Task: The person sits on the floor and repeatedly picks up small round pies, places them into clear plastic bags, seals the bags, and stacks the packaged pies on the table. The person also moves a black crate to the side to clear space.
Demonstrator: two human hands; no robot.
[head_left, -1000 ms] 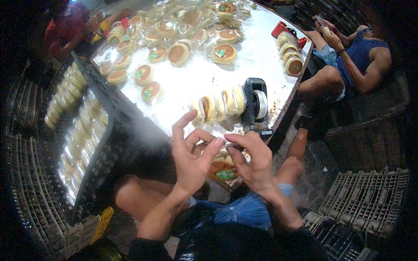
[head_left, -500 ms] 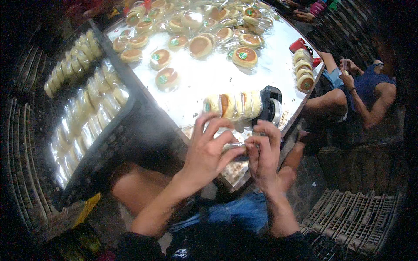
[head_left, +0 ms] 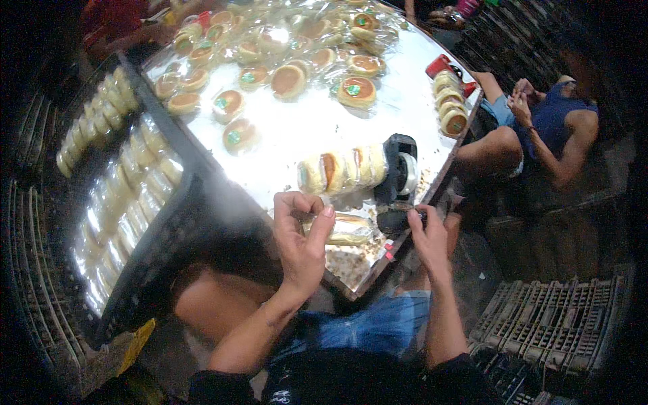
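My left hand (head_left: pixel 300 236) is closed at the left end of a bun in clear plastic wrap (head_left: pixel 349 231), its thumb raised and fingers curled. The bun lies low over the table's near corner. My right hand (head_left: pixel 430 241) pinches at the near end of a black tape dispenser (head_left: pixel 397 177); whatever is between its fingertips is too small to make out. A pale tape roll (head_left: pixel 407 173) sits in the dispenser. Just left of the dispenser stands a row of wrapped buns (head_left: pixel 343 170) on edge.
Loose wrapped buns (head_left: pixel 289 82) with green labels cover the white table's (head_left: pixel 283 128) far part. Another bun row (head_left: pixel 450 102) stands by a red dispenser (head_left: pixel 439 65) at the right. A black crate (head_left: pixel 202 169) of packed buns is at the left. A person (head_left: pixel 570 128) sits at the right.
My hands have parted: the right moved to the dispenser's near end, the left stayed with the wrapped bun, which now shows more of its side. The whole view has shifted slightly.
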